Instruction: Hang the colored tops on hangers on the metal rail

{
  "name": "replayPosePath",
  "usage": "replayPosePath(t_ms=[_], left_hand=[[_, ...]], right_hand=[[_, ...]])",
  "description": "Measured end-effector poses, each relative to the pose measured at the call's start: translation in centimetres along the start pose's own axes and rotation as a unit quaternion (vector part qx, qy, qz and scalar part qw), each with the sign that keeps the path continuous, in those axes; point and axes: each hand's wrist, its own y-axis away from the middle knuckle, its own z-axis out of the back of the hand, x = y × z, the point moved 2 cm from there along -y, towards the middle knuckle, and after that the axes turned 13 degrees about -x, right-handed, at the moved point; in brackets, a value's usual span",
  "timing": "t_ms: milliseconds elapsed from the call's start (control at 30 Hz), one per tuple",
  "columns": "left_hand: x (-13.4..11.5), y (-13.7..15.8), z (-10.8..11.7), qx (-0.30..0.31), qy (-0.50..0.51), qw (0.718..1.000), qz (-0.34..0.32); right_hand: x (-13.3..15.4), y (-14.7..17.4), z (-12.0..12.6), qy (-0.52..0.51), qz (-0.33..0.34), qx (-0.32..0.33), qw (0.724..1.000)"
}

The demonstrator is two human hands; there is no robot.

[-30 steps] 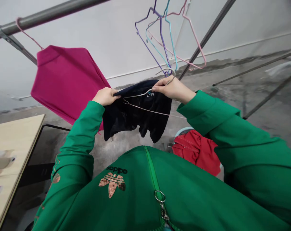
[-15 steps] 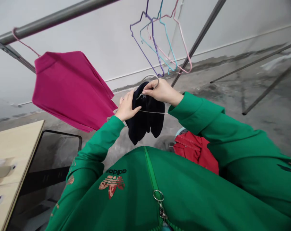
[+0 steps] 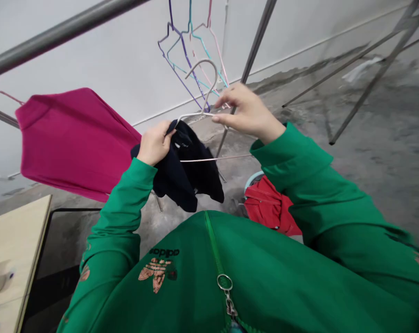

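Observation:
A dark navy garment (image 3: 176, 178) hangs partly on a pale wire hanger (image 3: 216, 158). Its small white label shows inside the collar. My left hand (image 3: 155, 143) is closed on the garment by the hanger's left shoulder, thumb and fingers pinching the cloth. My right hand (image 3: 249, 111) is at the hanger's bare right shoulder, thumb beside the wire and fingers parted from it. The hanger's hook points up between my hands. The right end of the hanger is hidden behind my right hand and sleeve.
A magenta top (image 3: 70, 143) hangs at left below a metal rail (image 3: 67, 34). Purple, blue and pink hangers (image 3: 186, 60) hang beyond my hands. Red clothing (image 3: 270, 203) lies in a light-blue basin (image 3: 252, 178) on the floor. A wooden table (image 3: 15, 236) stands at lower left.
My left hand has moved left with the garment's edge and closed on it. The hanger's hook has risen, and my right hand has shifted right from the hook's base. The view has turned right.

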Motion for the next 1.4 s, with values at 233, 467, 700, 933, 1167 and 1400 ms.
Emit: replayPosePath(t_ms=[233,467,700,933,1167,1400], left_hand=[[-0.4,-0.6,4.5,0.031,-0.052,0.998,-0.032],[-2.1,0.1,6.9,0.054,-0.075,0.995,-0.033],[-0.6,2.4,8.7,0.099,-0.152,0.983,-0.032],[1.2,4.6,8.0,0.142,-0.359,0.922,0.026],[1.9,4.6,5.4,0.082,-0.405,0.910,0.021],[3.3,4.0,5.0,0.008,-0.332,0.943,0.030]], right_hand=[[-5.1,13.7,-3.4,-0.032,0.097,-0.083,0.991],[-6.8,13.5,-15.4,-0.008,-0.017,0.100,0.995],[-9.4,6.4,-15.2,0.040,0.024,0.129,0.991],[-10.8,0.6,-9.5,0.050,0.173,0.097,0.979],[-8.1,3.2,-8.3,0.137,0.134,0.062,0.979],[-6.2,8.9,-7.3,0.052,0.126,0.236,0.962]])
